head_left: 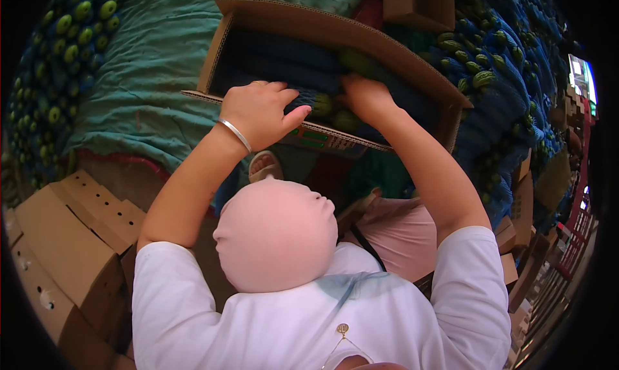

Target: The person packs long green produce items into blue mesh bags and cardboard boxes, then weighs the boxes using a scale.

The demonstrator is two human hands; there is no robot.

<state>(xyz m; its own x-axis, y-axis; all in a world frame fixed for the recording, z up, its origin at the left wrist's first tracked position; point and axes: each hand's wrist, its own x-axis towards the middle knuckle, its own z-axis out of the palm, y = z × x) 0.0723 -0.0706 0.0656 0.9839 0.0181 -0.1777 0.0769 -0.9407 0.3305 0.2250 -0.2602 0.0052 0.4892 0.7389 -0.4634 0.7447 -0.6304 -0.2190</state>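
Note:
A long open cardboard box [322,21] lies in front of me, holding green melons [322,104] wrapped in dark blue netting [284,54]. My left hand [258,115], with a silver bangle at the wrist, rests over the near edge of the box. Its thumb is spread from the fingers, which lie on the netting. Reaching into the box from the right, my right hand [369,100] touches the netted melons with thumb and fingers apart. Its fingertips are partly hidden among them. No melon is lifted by either hand.
Piles of netted melons [480,63] stand at right, with more melons [77,31] at far left. Green cloth [151,67] covers the ground beneath the box. Cardboard cartons [71,228] stack at lower left; another carton [419,5] sits beyond the box.

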